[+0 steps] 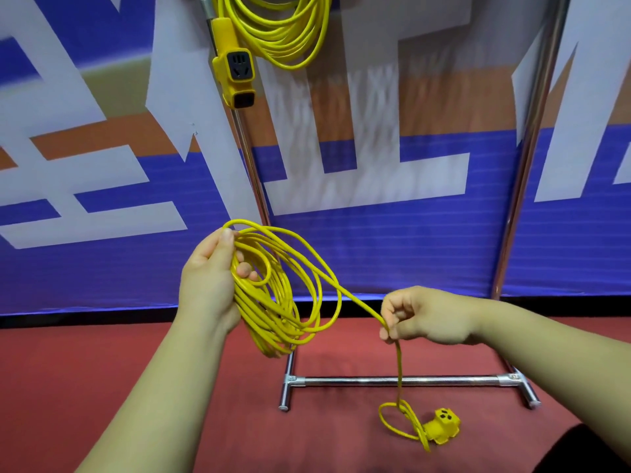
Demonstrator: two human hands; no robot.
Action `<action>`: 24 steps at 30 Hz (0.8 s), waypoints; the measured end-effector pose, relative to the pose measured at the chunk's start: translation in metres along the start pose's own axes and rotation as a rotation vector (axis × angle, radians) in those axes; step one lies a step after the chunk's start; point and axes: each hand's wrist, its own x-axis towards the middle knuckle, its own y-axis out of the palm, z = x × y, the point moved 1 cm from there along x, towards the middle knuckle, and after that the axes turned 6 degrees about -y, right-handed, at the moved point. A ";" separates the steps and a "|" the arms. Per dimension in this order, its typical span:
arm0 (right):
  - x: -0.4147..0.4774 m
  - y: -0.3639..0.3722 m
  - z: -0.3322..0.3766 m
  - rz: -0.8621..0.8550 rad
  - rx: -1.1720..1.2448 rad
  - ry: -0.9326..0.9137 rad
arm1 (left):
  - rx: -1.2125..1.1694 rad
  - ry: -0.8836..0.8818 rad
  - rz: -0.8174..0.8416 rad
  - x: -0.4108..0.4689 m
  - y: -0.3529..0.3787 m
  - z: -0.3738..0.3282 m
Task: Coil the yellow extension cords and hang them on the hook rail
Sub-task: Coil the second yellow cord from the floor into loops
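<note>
Two yellow cords are in view. The hanging cord is coiled at the top of the metal rack, with its socket block dangling beside the left post. The left hand holds the second cord, fingers curled around a bundle of loops. The right hand pinches the loose strand with its fingers tightly curled. The strand drops to its socket end on the red floor.
</note>
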 end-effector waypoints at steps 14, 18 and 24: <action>-0.002 0.007 0.027 -0.283 0.419 0.212 | 0.105 -0.012 -0.098 0.010 -0.033 0.024; -0.004 0.006 0.045 -0.319 0.460 0.166 | 0.132 -0.034 0.005 0.003 -0.025 0.025; -0.008 0.006 0.060 -0.439 0.495 0.079 | 0.201 -0.075 0.187 -0.015 -0.003 0.029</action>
